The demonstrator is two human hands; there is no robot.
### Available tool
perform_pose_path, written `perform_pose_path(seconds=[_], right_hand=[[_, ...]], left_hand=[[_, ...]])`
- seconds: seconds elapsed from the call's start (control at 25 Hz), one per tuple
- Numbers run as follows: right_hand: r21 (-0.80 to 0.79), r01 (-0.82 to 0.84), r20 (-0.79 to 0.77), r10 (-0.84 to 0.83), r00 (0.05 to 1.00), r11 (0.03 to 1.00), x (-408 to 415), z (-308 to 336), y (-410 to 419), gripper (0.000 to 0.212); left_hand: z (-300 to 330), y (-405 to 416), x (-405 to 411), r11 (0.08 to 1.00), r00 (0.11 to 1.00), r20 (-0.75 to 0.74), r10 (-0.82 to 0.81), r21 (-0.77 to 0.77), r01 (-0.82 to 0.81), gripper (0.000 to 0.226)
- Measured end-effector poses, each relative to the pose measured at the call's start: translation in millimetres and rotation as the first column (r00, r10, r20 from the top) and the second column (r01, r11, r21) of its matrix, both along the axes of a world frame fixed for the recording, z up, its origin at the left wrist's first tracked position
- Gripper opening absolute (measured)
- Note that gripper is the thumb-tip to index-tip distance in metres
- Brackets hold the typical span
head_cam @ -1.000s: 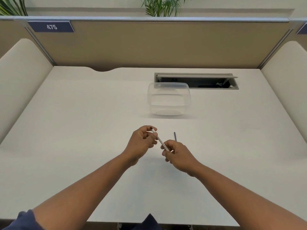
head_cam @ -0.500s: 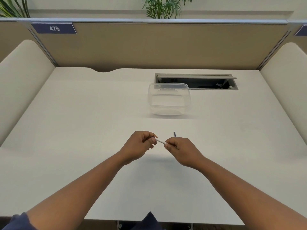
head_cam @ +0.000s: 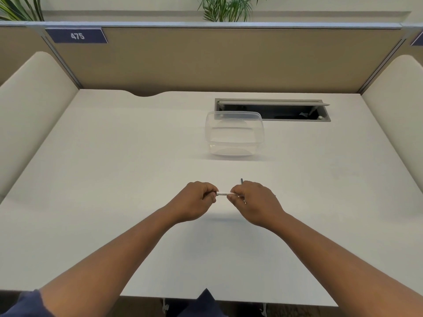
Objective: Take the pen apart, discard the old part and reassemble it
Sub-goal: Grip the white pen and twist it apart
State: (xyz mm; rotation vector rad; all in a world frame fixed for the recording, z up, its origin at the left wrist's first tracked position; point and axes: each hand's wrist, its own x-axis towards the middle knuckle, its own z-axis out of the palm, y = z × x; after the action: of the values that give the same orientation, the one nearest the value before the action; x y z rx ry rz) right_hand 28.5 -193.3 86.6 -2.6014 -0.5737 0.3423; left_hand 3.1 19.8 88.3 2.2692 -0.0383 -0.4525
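Note:
A thin white pen [head_cam: 224,193] lies level between both hands, a little above the white desk [head_cam: 114,179]. My left hand [head_cam: 194,200] is closed around its left end, and my right hand [head_cam: 254,200] pinches its right end. Only a short middle stretch of the barrel shows; both ends are hidden in the fingers. A small dark, thin part [head_cam: 241,180] lies on the desk just behind my right hand, mostly covered by it.
A clear plastic container [head_cam: 234,135] stands on the desk beyond the hands. Behind it is an open cable slot [head_cam: 272,109] in the desk. Padded dividers rise at left and right, and a partition wall closes the back.
The pen has turned from a diagonal tilt to level. Both hands shifted slightly away from me and closer over the pen's ends, and my right hand now covers more of the dark part.

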Motion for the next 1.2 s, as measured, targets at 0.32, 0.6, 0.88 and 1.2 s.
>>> perform_pose_path(seconds=[0.32, 0.6, 0.88, 1.2], right_hand=[[-0.103, -0.1, 0.014, 0.102, 0.995, 0.99, -1.4, 2.7, 5.4, 0.025], [-0.136, -0.154, -0.012, 0.154, 0.988, 0.979, -3.6, 3.8, 8.8, 0.035], [-0.176, -0.174, 0.014, 0.18, 0.984, 0.969, -1.3, 7.6, 8.3, 0.03], [-0.185, -0.211, -0.049, 0.205, 0.977, 0.96, -3.7, 11.0, 10.5, 0.045]], left_hand=[[10.5, -4.7, -6.4, 0.98, 0.995, 0.038, -0.091, 0.18, 0.083, 0.018], [15.8, -9.0, -6.9, 0.908, 0.971, 0.068, -0.227, 0.377, 0.186, 0.024], [13.5, -11.3, -7.5, 0.845, 0.944, 0.071, -0.322, 0.47, 0.253, 0.029], [13.1, -13.5, -5.9, 0.824, 0.923, 0.099, -0.371, 0.493, 0.278, 0.028]])
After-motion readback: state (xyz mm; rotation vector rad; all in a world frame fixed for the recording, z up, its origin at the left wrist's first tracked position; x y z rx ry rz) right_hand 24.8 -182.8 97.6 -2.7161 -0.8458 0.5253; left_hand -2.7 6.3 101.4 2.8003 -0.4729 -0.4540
